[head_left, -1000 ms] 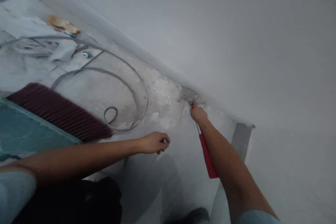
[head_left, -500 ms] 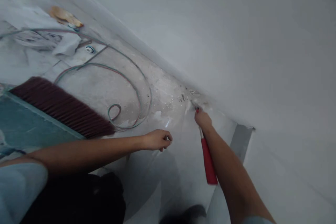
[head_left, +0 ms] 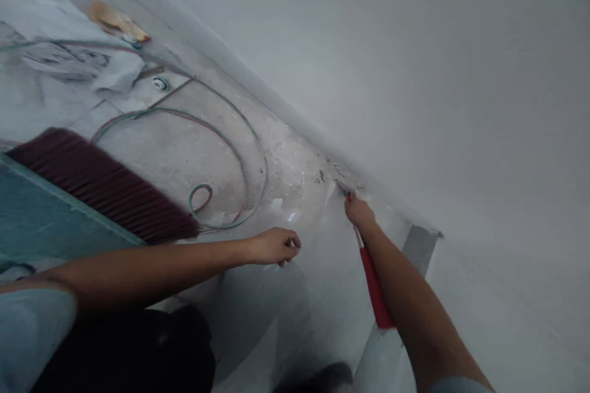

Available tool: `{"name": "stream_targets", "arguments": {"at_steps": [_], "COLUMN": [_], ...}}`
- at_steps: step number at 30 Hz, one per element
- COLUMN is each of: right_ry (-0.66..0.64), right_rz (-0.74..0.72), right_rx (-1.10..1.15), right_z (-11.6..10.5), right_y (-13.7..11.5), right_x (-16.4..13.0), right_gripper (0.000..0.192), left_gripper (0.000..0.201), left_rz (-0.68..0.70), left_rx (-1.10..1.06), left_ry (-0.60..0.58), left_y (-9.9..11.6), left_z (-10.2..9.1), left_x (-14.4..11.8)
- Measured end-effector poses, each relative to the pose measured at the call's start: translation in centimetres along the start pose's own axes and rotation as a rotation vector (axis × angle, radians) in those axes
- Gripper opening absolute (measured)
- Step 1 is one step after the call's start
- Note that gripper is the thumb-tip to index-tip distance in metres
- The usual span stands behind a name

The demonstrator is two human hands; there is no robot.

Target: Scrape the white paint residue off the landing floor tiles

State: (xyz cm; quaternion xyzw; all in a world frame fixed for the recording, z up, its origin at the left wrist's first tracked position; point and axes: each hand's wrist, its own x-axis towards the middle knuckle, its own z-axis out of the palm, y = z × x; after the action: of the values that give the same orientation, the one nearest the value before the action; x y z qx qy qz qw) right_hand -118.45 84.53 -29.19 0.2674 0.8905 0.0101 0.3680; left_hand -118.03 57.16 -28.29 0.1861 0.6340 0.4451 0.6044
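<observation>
the right hand (head_left: 358, 211) is closed around a red-handled scraper (head_left: 374, 288), its tip at the floor's edge by the wall (head_left: 415, 73); the left hand (head_left: 274, 245) is curled shut, and what it holds cannot be seen.

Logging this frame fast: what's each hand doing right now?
Left hand: curled shut, resting on the floor; anything inside cannot be told.
Right hand: closed on the red-handled tool, its tip at the wall base.
</observation>
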Motion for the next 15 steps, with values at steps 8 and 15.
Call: {"name": "stream_targets", "arguments": {"at_steps": [8, 15], "right_ry": [-0.165, 0.032], "right_rz": [-0.092, 0.031], "right_rx": [-0.029, 0.057], "right_z": [5.6, -1.2], "right_y": [-0.5, -3.8], "right_x": [-7.3, 0.0], "right_gripper": [0.047, 0.042], "left_gripper": [0.032, 0.032], "left_rz": [-0.019, 0.035], "left_rx": [0.005, -0.02], "left_ry": [0.041, 0.04], "left_y": [0.0, 0.6], "left_z": [-0.8, -0.9], "left_x": [-0.8, -1.2]}}
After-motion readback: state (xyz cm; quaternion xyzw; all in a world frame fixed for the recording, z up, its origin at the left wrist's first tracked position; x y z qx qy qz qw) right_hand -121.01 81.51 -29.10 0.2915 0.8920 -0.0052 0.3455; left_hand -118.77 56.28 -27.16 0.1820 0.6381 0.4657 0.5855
